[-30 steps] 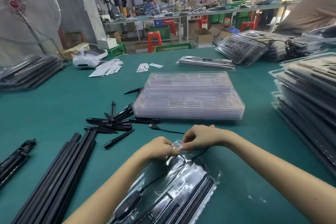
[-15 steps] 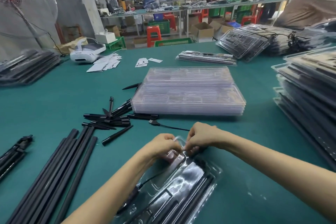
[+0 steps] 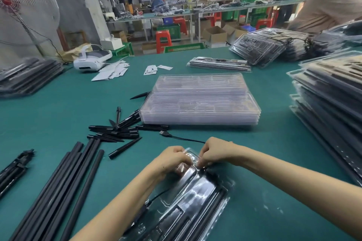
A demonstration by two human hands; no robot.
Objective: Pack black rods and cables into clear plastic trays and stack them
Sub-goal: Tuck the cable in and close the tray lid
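At the near edge of the table (image 3: 58, 107), hands: the left hand (image 3: 172, 159) and the right hand (image 3: 215, 150) meet at the far end of one clear tray (image 3: 188, 197); both have the fingers curled down
Left hand: it pinches the far corner of the tray lid from the left side; the fingertips are hidden under the knuckles
Right hand: it pinches the same far end from the right side, just beside the left hand; if it holds also the cable, I cannot tell
Tray in work: it lies flat on the green table, between the two forearms, with its long side running toward the camera; black rods (image 3: 211, 207) lie inside along its right part; a thin black wire goes out from its left side
Cable: a black cable with USB plug (image 3: 165, 133) lies on the table just beyond the right hand; its wire runs toward that hand
Short black pieces (image 3: 115, 133): a loose heap to the left of the hands, near the empty trays
Long black rods (image 3: 58, 191): a bundle at the left, lying slanted on the table
Empty tray stack (image 3: 199, 101): clear trays piled in the middle of the table, beyond the hands
Packed tray stack (image 3: 331, 107): a high pile at the right edge; other piles stand at far right and far left
Background: a fan (image 3: 21, 8) at the left; other people at the far benches
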